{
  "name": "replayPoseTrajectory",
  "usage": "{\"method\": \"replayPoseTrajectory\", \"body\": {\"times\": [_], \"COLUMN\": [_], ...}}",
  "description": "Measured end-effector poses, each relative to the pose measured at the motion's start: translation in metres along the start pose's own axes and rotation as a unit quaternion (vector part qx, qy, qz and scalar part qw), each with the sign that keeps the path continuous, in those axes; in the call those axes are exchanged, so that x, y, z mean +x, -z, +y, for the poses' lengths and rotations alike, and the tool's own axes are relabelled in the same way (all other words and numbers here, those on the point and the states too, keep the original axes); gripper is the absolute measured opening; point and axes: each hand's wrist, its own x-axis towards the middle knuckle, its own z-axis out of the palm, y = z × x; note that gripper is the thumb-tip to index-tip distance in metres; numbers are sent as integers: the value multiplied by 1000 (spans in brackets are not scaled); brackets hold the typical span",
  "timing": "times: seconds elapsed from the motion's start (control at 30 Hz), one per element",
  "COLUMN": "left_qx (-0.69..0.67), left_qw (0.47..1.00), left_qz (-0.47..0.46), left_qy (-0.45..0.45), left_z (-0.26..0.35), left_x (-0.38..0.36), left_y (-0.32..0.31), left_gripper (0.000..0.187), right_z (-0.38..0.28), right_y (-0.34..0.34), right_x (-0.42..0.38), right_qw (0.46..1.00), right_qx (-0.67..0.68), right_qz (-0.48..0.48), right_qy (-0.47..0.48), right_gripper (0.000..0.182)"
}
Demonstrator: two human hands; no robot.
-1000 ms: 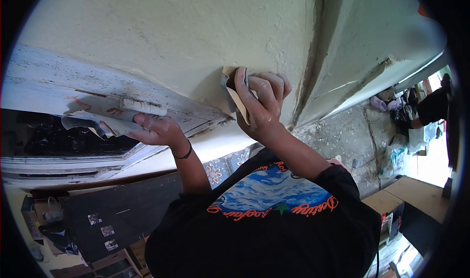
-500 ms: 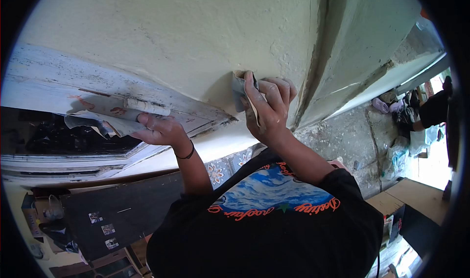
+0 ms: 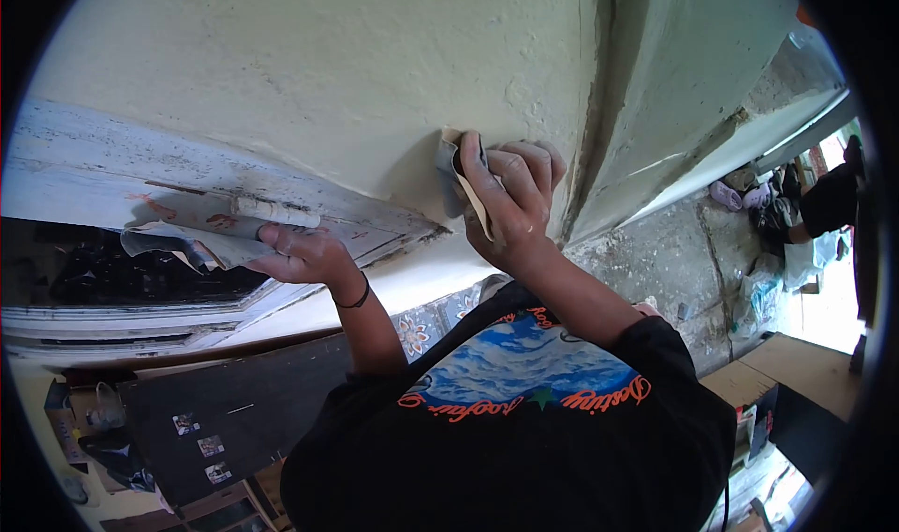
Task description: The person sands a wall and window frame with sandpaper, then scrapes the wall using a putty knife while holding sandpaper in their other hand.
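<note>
My right hand point(image 3: 513, 195) is closed around a folded piece of sandpaper point(image 3: 449, 171), grey on one face and tan on the other. That piece rests against the cream wall point(image 3: 318, 92), close to a vertical crack or groove. My left hand point(image 3: 307, 254) pinches a larger, curling sheet of sandpaper point(image 3: 201, 243) with a torn edge. It hangs beside the worn white window frame point(image 3: 103, 143), near a paint-covered hinge point(image 3: 274, 212). Pale dust coats the fingers of both hands.
A dark board point(image 3: 253, 410) with small pictures lies at lower left. To the right, shoes point(image 3: 740, 193) and plastic bags point(image 3: 760, 293) lie on the rough concrete floor point(image 3: 646, 270), near another person's dark-clothed leg point(image 3: 829, 209). A cardboard box point(image 3: 796, 373) stands at lower right.
My right hand and its sandpaper have shifted slightly left and up in view. My left hand stays nearly in place, still holding its sheet.
</note>
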Motion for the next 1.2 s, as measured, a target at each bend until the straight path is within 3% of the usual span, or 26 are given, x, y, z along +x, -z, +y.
{"method": "replayPoseTrajectory", "body": {"times": [0.07, 0.17, 0.37, 0.53, 0.73, 0.87, 0.93, 1.07, 1.2], "left_qx": [15, 28, 18, 10, 31, 30, -29, 37, 14], "left_qw": [1000, 999, 1000, 1000, 999, 999, 999, 999, 999], "left_qz": [1, 6, 9, 8, 9, 18, 18, 2, -11], "left_qy": [20, -33, 23, -20, 12, -17, 8, 6, -35], "left_z": [2, 1, -5, -1, 0, -1, -1, -2, 3], "left_x": [0, 4, -1, 2, 0, 3, 1, 1, 5], "left_y": [-1, -1, 3, -1, 1, 0, -4, 1, -3], "left_gripper": [60, 59, 57, 56, 58, 58, 59, 60, 60], "right_z": [0, 7, -1, 8, 4, 14, 13, 6, 6], "right_y": [-2, -7, -5, -5, 2, 1, 6, 9, 20], "right_x": [1, -17, -2, -16, 3, -14, -7, 3, -8], "right_qw": [1000, 1000, 1000, 1000, 1000, 1000, 1000, 1000, 998], "right_qx": [14, -7, 3, -4, 3, -6, -8, 8, 26], "right_qz": [9, 2, 8, 6, 9, -5, -10, -1, -54], "right_qy": [2, 7, 0, 4, 6, -3, -8, -9, -25], "right_gripper": [49, 48, 46, 47, 47, 48, 46, 44, 42]}}
